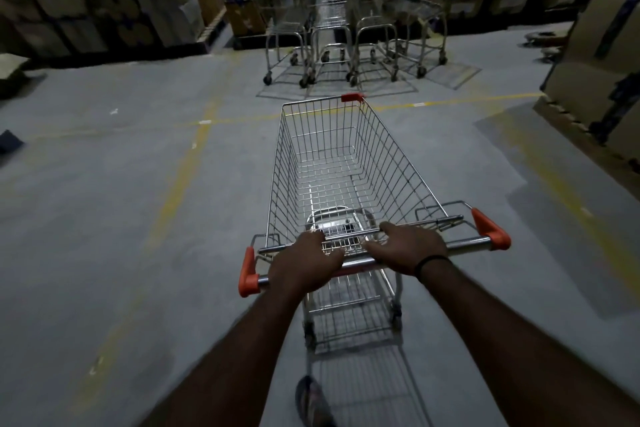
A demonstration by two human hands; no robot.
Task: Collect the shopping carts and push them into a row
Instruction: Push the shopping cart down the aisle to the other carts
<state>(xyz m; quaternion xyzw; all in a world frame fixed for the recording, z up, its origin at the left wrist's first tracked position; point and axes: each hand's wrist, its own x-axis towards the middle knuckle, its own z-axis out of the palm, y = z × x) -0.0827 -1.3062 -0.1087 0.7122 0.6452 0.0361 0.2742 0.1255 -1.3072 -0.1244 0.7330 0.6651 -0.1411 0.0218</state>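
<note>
An empty wire shopping cart (349, 163) with orange handle caps stands right in front of me on the grey floor. My left hand (304, 263) grips its handle bar left of centre, and my right hand (408, 246) grips the bar beside it, a black band on that wrist. Ahead, at the far end of the floor, several more shopping carts (332, 21) stand side by side, with their fronts facing me. The cart I hold points at them, with a stretch of bare floor between.
Stacked cardboard boxes on pallets (104, 0) line the left and back. A tall wrapped box stack (602, 55) stands at the right. Yellow lines (180, 170) cross the floor. My foot in a sandal (311, 399) shows below the cart.
</note>
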